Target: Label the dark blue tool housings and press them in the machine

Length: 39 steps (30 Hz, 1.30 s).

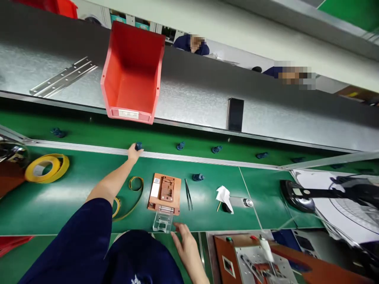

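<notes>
My left hand [134,153] reaches forward to the white rail at the back of the green bench, its fingers closed around a small dark blue part [138,146]. My right hand [184,238] is at the bench's front edge, fingers apart and holding nothing. It lies beside the clear hinged flap [162,222] of an orange-brown fixture [153,200]; whether it touches the flap is unclear. To the fixture's right are black tweezers [188,195] and another dark blue part [198,177].
Above the bench, a metal shelf [195,104] bears a red bin [133,88], silver slide rails [66,79] and a phone [235,114]. Yellow tape [47,167] lies left; a white cloth [223,195] and black desk fan [299,197] stand right. Two people sit beyond the shelf.
</notes>
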Motion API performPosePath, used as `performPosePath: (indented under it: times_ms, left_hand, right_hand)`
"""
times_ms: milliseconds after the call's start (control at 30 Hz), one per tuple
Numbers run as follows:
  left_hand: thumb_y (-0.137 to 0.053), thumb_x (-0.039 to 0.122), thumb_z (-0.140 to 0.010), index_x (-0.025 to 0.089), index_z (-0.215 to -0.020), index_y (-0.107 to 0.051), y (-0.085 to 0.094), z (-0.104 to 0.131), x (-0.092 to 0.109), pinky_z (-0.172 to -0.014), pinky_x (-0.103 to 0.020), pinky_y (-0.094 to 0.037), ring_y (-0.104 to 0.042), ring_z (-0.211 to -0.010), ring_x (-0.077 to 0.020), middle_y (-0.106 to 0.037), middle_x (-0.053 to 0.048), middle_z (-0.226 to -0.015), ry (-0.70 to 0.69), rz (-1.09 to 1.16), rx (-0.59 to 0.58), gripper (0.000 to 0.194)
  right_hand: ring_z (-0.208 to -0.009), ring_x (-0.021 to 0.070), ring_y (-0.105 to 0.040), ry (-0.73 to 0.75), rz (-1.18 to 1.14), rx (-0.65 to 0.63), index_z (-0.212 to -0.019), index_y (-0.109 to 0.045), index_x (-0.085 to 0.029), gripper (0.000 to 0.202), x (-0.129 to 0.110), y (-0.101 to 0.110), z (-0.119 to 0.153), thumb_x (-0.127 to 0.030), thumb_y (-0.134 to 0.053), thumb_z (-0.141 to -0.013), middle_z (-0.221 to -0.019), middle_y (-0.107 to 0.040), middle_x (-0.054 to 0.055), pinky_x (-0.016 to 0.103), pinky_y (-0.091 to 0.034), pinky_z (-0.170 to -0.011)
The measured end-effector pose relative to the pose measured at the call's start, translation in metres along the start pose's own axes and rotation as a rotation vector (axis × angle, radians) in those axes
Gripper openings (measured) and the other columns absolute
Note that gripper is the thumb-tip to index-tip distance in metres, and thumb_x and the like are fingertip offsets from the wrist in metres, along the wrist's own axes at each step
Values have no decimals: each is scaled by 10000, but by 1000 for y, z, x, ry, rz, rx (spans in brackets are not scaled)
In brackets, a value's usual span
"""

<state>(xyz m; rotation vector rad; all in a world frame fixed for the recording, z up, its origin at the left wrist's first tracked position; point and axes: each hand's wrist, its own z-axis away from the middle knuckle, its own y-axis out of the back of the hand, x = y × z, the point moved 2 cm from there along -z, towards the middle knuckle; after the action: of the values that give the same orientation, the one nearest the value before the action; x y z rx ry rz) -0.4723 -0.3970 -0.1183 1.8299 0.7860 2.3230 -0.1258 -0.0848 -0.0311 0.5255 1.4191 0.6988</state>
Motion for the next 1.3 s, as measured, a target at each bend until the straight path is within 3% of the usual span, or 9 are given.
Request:
performPosePath:
  times_ms: [200, 333, 467, 600, 667, 767, 900, 1033, 1300]
  left_hand:
    - [-773, 222, -735, 177, -1149, -604, -5, -64, -26, -1042, -502, -450, -659, -1110, -308, -703, -128, -1116, 103, -110, 189, 449]
    - [-770, 227, -748, 149, -1333, -487, -10, -56, -28, -1093, -517, -411, -573, -1248, -345, -602, -193, -1297, 58, -120, 235, 654]
    - [-764, 334, -784, 112, -1528, -188, -27, -26, -14, -1190, -621, -215, -260, -1474, -406, -240, -283, -1568, -75, -124, 358, 967]
    - [-730, 284, -800, 127, -1429, -373, -105, -5, 29, -1169, -521, -323, -333, -1433, -357, -320, -241, -1502, -289, 29, 78, 740]
    - [-724, 191, -774, 167, -1349, -466, -161, -5, 54, -1151, -466, -371, -467, -1340, -309, -457, -188, -1415, -274, 118, -189, 631]
    - [-792, 142, -673, 192, -1222, -551, -229, -17, 84, -1138, -452, -392, -525, -1292, -300, -570, -135, -1316, -207, 180, -303, 602]
    - [-839, 258, -668, 169, -1102, -590, -270, -22, 102, -1079, -471, -435, -597, -1193, -311, -665, -119, -1138, -41, 318, -383, 508]
    - [-724, 493, -824, 166, -1164, -587, -253, 7, 102, -951, -441, -527, -667, -1071, -252, -701, -121, -1103, 86, 511, -571, 491]
    - [-385, 743, -928, 152, -1236, -605, -136, 151, 71, -754, -408, -567, -677, -822, -223, -696, -121, -964, 408, 680, -946, 701]
  right_hand:
    - [-859, 248, -752, -76, 40, 22, -1079, -680, -239, 226, 10, -17, 10, -343, -512, -969, -986, -735, 94, 310, -612, -737]
    - [-880, 250, -745, -196, 69, 47, -1071, -684, -244, 215, 16, -19, 21, -319, -518, -955, -958, -722, 89, 313, -607, -766]
    - [-880, 257, -741, -275, 76, 79, -1081, -671, -243, 222, 28, -28, 37, -346, -513, -965, -947, -708, 91, 315, -604, -750]
    - [-897, 246, -749, -269, 72, 2, -1116, -654, -261, 200, 40, -36, 46, -277, -554, -944, -970, -720, 78, 286, -601, -752]
    - [-902, 246, -754, -249, 74, 8, -1125, -651, -272, 214, 42, -36, 46, -248, -578, -925, -974, -726, 72, 276, -601, -757]
    - [-876, 243, -755, -272, 74, 51, -1137, -654, -278, 240, 43, -38, 46, -238, -597, -907, -962, -725, 65, 272, -603, -757]
    - [-845, 256, -753, -372, 113, 124, -1118, -666, -270, 247, 45, -43, 60, -245, -624, -876, -943, -719, 67, 295, -604, -737]
    - [-832, 246, -750, -370, 97, 140, -1119, -650, -272, 235, 43, -37, 70, -238, -623, -888, -944, -716, 60, 286, -601, -724]
    - [-894, 234, -712, -322, 5, 80, -1056, -658, -202, 163, -3, 19, 7, -280, -545, -968, -945, -708, 77, 330, -576, -814]
